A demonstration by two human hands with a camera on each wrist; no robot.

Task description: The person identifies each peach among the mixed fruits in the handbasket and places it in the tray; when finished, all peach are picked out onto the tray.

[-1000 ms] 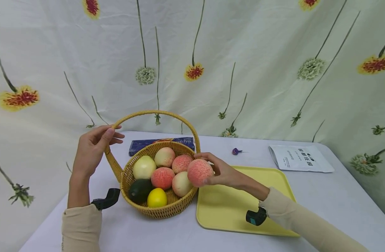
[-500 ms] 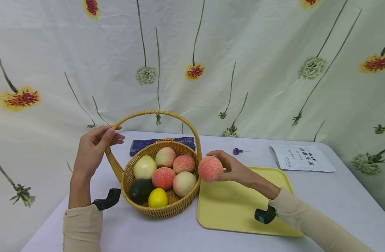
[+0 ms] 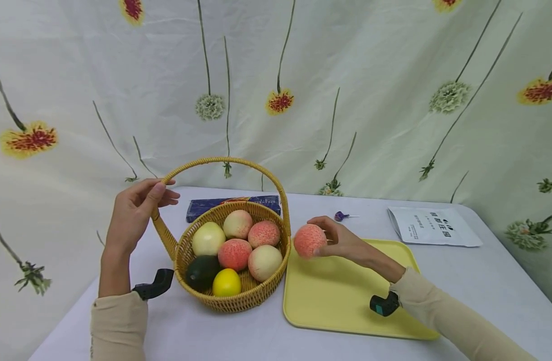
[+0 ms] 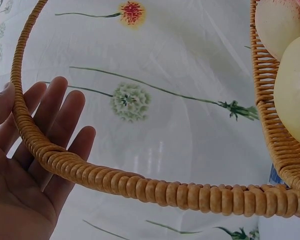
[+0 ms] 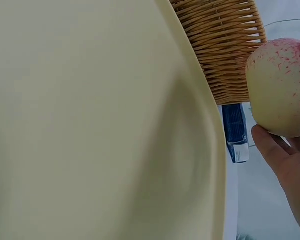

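Observation:
My left hand [image 3: 133, 210] pinches the left side of the handle of a wicker basket [image 3: 253, 301] between thumb and forefinger; the other fingers spread loosely behind it in the left wrist view. Inside the basket lie several peaches [image 3: 234, 254], a pale yellow-green round fruit [image 3: 208, 239], a dark green avocado-like fruit [image 3: 202, 273] and a yellow lemon-like fruit [image 3: 227, 283]. With thumb and fingers my right hand [image 3: 341, 243] holds another peach [image 3: 309, 240], pink on one side and cream on the other in the right wrist view. This peach hangs over the left part of a yellow tray [image 3: 339, 301], beside the basket.
Behind the basket lies a dark blue spaghetti pack [image 3: 199, 209]. A purple-wrapped lollipop [image 3: 340, 216] is at the back of the table, with a white pouch [image 3: 433, 226] farther right. A flowered cloth [image 3: 384, 125] hangs along the back edge.
My right hand has carried the peach to the right, from over the basket's right rim to over the tray. The left hand stays on the handle, and the basket keeps its place.

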